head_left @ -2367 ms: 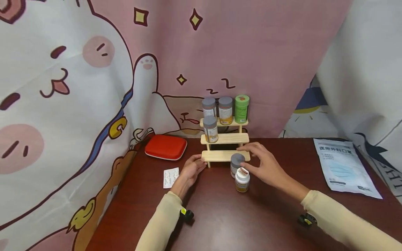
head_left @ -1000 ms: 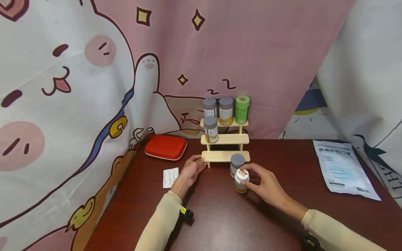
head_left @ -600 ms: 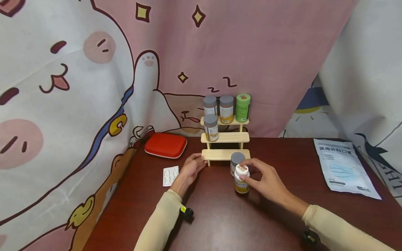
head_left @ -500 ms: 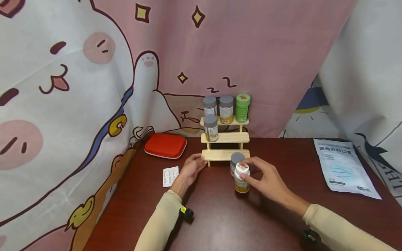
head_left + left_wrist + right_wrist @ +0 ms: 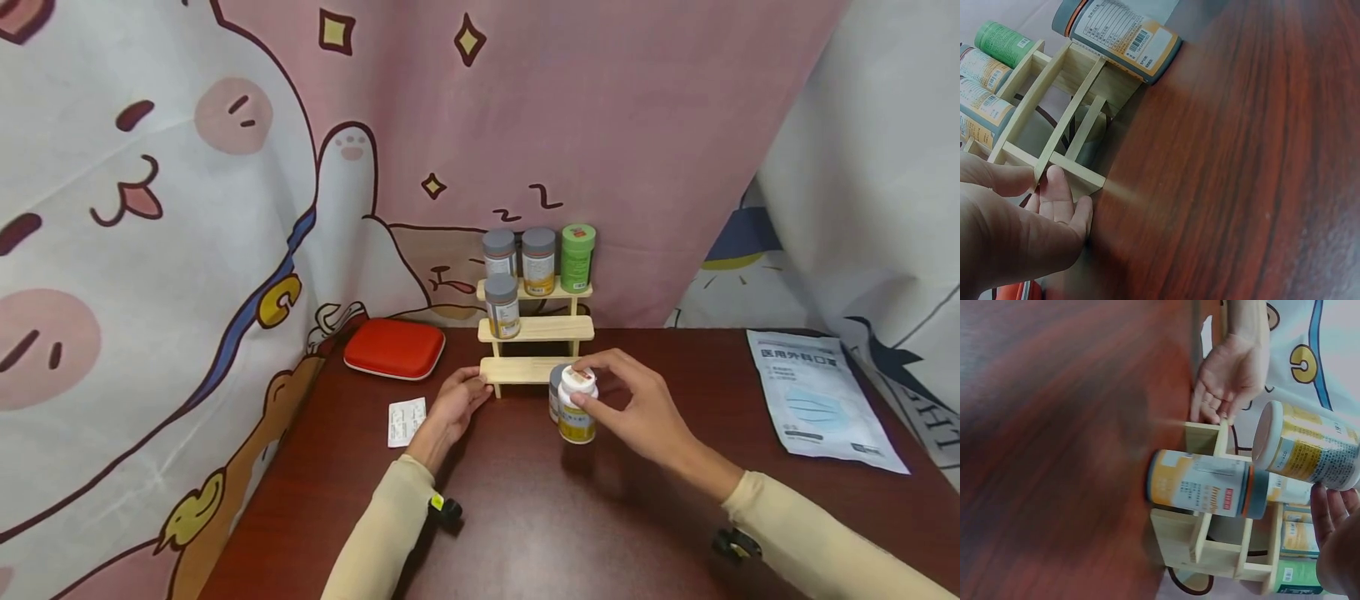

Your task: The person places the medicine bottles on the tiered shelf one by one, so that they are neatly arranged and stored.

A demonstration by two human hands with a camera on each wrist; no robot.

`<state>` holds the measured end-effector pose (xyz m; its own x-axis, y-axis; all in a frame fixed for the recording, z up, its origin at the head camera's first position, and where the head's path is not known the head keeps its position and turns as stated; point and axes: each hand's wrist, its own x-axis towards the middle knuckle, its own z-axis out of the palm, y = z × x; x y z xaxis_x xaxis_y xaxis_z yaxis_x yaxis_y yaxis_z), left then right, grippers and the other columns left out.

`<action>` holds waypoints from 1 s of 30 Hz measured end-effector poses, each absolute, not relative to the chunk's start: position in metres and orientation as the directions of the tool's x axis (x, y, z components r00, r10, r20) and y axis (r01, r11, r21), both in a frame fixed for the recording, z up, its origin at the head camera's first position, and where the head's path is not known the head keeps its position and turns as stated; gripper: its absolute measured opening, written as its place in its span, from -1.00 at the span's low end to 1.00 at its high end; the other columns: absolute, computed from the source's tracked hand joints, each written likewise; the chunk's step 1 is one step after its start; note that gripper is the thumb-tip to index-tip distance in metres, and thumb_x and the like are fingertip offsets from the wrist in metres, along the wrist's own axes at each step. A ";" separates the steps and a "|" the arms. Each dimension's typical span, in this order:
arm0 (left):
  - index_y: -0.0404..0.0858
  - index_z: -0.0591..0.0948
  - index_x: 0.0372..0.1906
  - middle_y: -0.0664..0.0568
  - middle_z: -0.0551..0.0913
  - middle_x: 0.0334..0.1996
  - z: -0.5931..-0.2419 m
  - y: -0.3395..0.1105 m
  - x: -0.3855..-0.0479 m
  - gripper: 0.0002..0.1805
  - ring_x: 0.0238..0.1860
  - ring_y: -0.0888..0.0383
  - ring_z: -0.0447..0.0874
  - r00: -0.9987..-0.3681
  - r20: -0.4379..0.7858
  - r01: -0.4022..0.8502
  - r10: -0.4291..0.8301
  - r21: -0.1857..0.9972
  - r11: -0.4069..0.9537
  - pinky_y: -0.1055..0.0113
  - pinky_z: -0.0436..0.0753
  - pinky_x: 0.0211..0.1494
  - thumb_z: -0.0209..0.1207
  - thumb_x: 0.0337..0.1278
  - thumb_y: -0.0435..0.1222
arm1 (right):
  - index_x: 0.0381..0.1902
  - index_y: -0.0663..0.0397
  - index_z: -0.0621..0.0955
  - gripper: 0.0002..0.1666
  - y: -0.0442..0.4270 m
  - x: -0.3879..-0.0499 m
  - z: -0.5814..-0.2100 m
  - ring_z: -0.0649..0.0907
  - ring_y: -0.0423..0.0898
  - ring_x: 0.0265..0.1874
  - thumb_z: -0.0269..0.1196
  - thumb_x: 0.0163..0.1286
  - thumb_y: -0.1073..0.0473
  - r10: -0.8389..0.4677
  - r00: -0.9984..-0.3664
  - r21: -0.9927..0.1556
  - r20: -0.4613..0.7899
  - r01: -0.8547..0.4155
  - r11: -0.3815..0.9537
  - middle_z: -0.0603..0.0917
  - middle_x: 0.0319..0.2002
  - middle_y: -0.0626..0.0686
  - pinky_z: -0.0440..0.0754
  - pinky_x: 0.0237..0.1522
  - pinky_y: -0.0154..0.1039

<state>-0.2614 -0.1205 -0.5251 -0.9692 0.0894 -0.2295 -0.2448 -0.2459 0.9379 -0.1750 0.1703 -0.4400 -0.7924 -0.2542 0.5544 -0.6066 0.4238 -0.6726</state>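
My right hand (image 5: 633, 408) pinches a white-capped pill bottle (image 5: 577, 421) near its cap and holds it upright, raised off the table. In the right wrist view this bottle (image 5: 1310, 447) hangs apart from a grey-capped bottle (image 5: 1200, 481) standing on the table at the front of a wooden tiered stand (image 5: 536, 330). The head view shows that grey-capped bottle mostly hidden behind the lifted one. My left hand (image 5: 454, 408) grips the left end of the stand's lowest step; in the left wrist view its thumb and fingers (image 5: 1055, 197) close round the wood.
The stand's top step bears two grey-capped bottles (image 5: 538, 262) and a green bottle (image 5: 577, 260). One more grey-capped bottle (image 5: 502, 307) is on the middle step. A red case (image 5: 395, 348) and a blister pack (image 5: 407, 422) lie left, a mask packet (image 5: 825, 400) right.
My right hand has moved from beside the grey-capped bottle to the white-capped bottle, taken hold of it and lifted it off the table. My left hand stays on the stand.
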 end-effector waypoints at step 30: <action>-0.48 0.39 0.26 0.00 0.54 -0.08 -0.529 -0.120 -0.259 -0.68 -0.13 0.17 0.64 -0.978 -0.193 -0.207 0.082 0.955 -0.213 0.14 0.62 0.45 0.02 0.56 -0.44 | 0.20 -0.26 0.67 -0.51 0.148 -0.237 -0.408 0.66 -0.26 0.08 0.52 0.35 0.14 -0.168 -0.771 -0.656 0.614 -0.617 0.435 0.69 0.11 -0.15 0.77 -0.11 -0.44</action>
